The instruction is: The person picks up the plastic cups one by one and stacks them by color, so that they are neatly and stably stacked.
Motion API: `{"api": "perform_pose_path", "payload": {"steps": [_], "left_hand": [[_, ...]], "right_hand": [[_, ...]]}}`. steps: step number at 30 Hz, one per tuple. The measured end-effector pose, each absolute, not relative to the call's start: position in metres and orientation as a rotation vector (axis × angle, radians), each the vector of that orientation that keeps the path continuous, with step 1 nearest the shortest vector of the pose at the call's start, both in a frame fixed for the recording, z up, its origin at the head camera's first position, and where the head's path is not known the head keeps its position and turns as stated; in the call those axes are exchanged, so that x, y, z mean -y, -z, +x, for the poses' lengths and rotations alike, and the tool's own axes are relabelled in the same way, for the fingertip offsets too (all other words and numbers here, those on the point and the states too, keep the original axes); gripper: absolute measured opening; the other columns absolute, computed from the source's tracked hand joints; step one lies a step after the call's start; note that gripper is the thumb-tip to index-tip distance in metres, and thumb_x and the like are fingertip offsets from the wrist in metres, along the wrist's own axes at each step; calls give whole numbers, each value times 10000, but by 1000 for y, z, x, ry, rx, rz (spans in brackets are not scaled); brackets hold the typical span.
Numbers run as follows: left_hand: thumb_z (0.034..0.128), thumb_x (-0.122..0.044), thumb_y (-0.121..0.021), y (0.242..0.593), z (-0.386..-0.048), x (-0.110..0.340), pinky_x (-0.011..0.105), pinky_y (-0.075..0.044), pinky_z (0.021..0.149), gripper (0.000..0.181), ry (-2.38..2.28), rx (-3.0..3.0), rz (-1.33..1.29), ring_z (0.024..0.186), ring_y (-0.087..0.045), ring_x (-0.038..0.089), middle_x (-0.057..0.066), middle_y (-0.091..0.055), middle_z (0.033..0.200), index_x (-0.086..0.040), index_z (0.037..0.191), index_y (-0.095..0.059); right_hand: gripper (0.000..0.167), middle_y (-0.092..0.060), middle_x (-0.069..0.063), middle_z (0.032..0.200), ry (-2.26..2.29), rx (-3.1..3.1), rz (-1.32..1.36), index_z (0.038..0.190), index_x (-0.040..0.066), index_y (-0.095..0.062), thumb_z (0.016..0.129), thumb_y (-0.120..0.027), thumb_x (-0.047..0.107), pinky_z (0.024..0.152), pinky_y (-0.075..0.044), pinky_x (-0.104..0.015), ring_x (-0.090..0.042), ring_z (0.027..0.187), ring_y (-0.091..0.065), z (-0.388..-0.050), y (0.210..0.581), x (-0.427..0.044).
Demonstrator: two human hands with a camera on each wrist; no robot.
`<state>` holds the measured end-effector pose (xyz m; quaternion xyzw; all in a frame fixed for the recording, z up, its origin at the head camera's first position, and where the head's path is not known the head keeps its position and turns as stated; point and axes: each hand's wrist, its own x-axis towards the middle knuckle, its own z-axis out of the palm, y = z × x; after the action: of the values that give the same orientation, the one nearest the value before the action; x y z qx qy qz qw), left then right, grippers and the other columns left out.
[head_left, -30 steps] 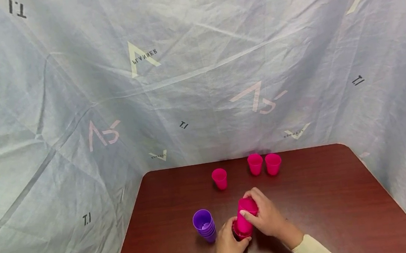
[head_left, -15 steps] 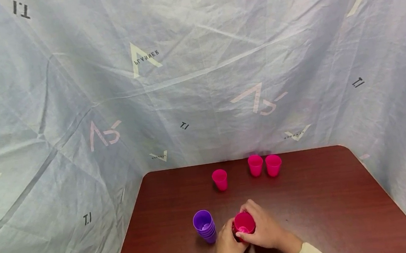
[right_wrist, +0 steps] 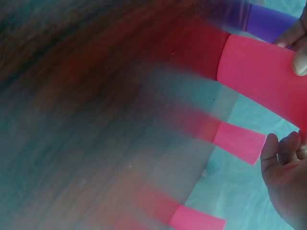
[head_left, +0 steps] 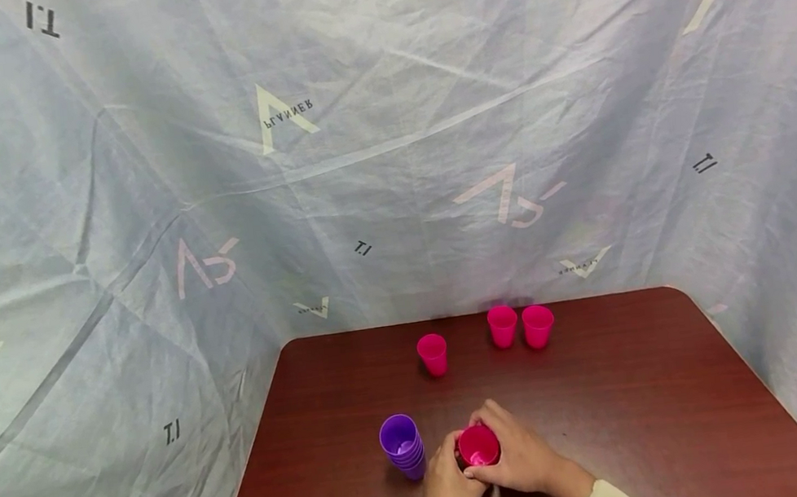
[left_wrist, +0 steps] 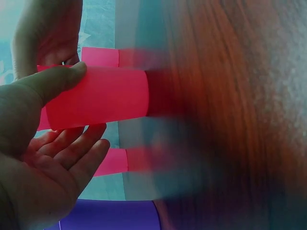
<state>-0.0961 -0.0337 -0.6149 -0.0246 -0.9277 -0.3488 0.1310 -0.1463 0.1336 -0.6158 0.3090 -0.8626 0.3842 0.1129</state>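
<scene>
In the head view, a pink cup (head_left: 478,446) stands near the front of the table between my two hands, its open mouth up. My left hand (head_left: 446,489) holds it from the left; in the left wrist view, the thumb lies along the side of the pink cup (left_wrist: 103,98). From the right, my right hand (head_left: 520,454) curls round the rim of an upper pink cup nested in it. Just left of the left hand is a stack of purple cups (head_left: 401,443), upright. The right hand (right_wrist: 288,175) shows only partly in the right wrist view.
Along the back of the brown table (head_left: 643,385) are a single pink cup (head_left: 434,356) and, farther right, two more side by side, a pink cup (head_left: 503,327) and another pink cup (head_left: 538,328). A grey printed sheet (head_left: 388,159) hangs behind.
The right hand has turned the pink cup from bottom-up to mouth-up and lowered it into the one in the left hand. The purple stack and back cups have stayed put.
</scene>
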Motion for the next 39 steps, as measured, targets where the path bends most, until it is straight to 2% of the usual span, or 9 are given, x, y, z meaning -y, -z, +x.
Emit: {"api": "perform_pose_path", "payload": {"steps": [5, 10, 15, 22, 26, 30, 34, 39], "left_hand": [[679, -262, -943, 613, -97, 35, 363, -607, 881, 623, 1026, 2700, -64, 1007, -748, 199, 30, -782, 1101, -153, 1238, -691], [661, -233, -962, 609, -97, 35, 367, -609, 858, 627, 1015, 2698, -74, 983, -748, 199, 26, -782, 1080, -150, 1221, -694], [644, -256, -988, 607, -97, 35, 346, -597, 828, 648, 1041, 2718, -47, 967, -745, 184, 8, -779, 1073, -169, 1215, -695], [638, -236, -1005, 605, -97, 34, 333, -586, 834, 673, 1075, 2717, -72, 977, -739, 172, 7, -776, 1084, -177, 1224, -681], [628, -211, -1011, 605, -97, 33, 358, -602, 871, 725, 1064, 2699, -110, 1014, -751, 185, 11, -785, 1115, -198, 1265, -667], [648, -204, -1010, 604, -96, 33, 391, -611, 923, 883, 1028, 2714, -146, 1093, -752, 209, 28, -785, 1210, -274, 1433, -611], [665, -210, -1006, 602, -96, 34, 402, -615, 916, 963, 1007, 2736, -167, 1096, -750, 229, 36, -781, 1216, -337, 1511, -563], [676, -233, -1003, 602, -95, 35, 386, -611, 909, 932, 1007, 2766, -161, 1081, -742, 219, 17, -778, 1190, -342, 1500, -581]], "right_hand": [[625, -561, 94, 1092, -1141, 2521, 948, 1187, 207, -615, 772, -866, 601, 714, -511, -157, -57, 911, -596, -149, 616, -135], [525, -570, 76, 1130, -1220, 2484, 1025, 1245, 186, -612, 856, -824, 469, 750, -519, -192, -30, 939, -583, -154, 615, -142], [449, -592, 70, 1169, -1189, 2464, 1012, 1296, 224, -593, 915, -775, 377, 827, -545, -270, -29, 1010, -576, -161, 614, -150], [441, -614, 42, 1243, -1075, 2427, 873, 1305, 212, -623, 903, -784, 302, 957, -531, -440, -131, 1191, -545, -176, 611, -160], [483, -592, -45, 1348, -1017, 2412, 781, 1337, 141, -630, 905, -793, 283, 1013, -481, -515, -244, 1293, -520, -189, 607, -171], [559, -557, -179, 1437, -983, 2391, 699, 1373, 39, -621, 894, -799, 267, 1104, -401, -605, -400, 1390, -462, -208, 601, -185], [602, -524, -272, 1482, -941, 2406, 619, 1407, 17, -599, 901, -781, 288, 1149, -338, -713, -508, 1446, -402, -229, 599, -199], [639, -482, -308, 1536, -831, 2458, 554, 1435, 29, -566, 898, -768, 311, 1161, -296, -753, -553, 1476, -358, -248, 608, -213]]}}
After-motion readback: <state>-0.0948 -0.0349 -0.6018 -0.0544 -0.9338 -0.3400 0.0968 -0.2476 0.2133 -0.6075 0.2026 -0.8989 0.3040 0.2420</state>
